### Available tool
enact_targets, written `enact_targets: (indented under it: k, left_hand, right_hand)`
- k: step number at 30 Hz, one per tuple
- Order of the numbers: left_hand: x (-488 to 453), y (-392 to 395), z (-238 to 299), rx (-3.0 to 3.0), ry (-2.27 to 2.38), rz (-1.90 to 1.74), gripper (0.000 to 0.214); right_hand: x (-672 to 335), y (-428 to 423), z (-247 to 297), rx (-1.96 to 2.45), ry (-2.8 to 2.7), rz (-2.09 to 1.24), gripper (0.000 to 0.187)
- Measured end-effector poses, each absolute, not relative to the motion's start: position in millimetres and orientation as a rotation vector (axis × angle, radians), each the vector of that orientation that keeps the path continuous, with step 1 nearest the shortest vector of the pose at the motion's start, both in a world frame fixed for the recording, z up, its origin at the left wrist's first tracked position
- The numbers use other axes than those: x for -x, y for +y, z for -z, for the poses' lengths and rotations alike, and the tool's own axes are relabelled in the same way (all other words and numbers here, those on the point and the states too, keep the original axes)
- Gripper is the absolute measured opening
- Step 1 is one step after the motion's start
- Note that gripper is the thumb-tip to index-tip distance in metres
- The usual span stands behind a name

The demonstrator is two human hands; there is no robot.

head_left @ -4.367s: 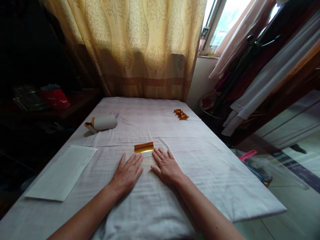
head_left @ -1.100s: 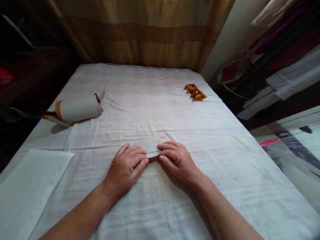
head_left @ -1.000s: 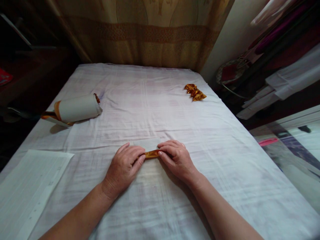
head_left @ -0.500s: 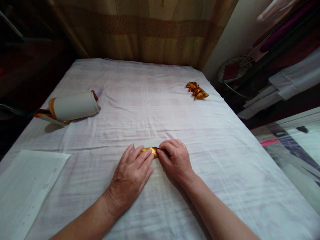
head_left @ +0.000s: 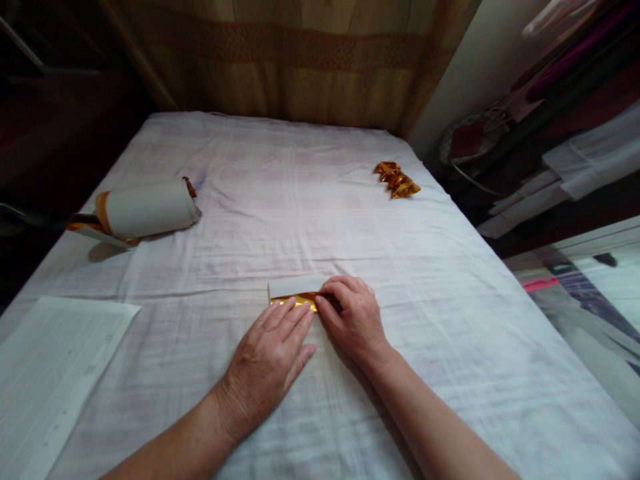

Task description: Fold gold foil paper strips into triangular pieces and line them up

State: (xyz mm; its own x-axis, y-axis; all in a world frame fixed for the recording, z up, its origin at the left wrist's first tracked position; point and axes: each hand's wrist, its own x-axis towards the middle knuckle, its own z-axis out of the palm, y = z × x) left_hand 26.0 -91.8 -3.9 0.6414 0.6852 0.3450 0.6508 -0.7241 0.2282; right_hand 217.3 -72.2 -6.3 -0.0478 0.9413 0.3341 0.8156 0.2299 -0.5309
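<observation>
Flat on the cloth before me lies a small folded piece of gold foil paper [head_left: 296, 287], its pale back upward on the far side and a shiny gold strip along the near side. My left hand [head_left: 270, 353] rests palm down, fingers stretched out, with its fingertips touching the gold strip. At the right end of the paper, my right hand [head_left: 354, 317] pinches it between thumb and curled fingers. That end of the paper is hidden under the right hand.
A roll of gold foil paper [head_left: 150, 208], pale side out, lies at the left. Several folded gold foil pieces [head_left: 397, 180] sit in a row at the back right. A printed sheet [head_left: 65, 373] lies at the front left on the white cloth [head_left: 280, 180].
My left hand has slid slightly toward me, baring more of the paper's pale flap and gold strip. The right hand keeps its pinch at the right end.
</observation>
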Motion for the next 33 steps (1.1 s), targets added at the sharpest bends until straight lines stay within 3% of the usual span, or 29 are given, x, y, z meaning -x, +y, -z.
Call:
enact_targets:
  k: [5, 10, 14, 33]
  left_hand:
    - [-26.6, -92.1, 4.2, -2.760, 1.135, -0.620, 0.042]
    - [-27.2, -91.2, 4.6, -2.750, 1.127, -0.642, 0.041]
    - [-27.1, -91.1, 4.6, -2.749, 1.134, -0.648, 0.040]
    - [-28.2, -90.9, 5.0, -2.771, 1.155, -0.668, 0.038]
  right_hand:
    - [-216.4, -72.1, 5.5, 1.629, -1.878, -0.277, 0.003]
    - [-217.0, -72.6, 8.8, 1.642, -1.840, -0.241, 0.017]
    - [-219.8, -71.8, 11.5, 1.594, -1.865, -0.268, 0.006]
    - [-216.0, -75.3, 0.7, 1.652, -1.940, -0.277, 0.010]
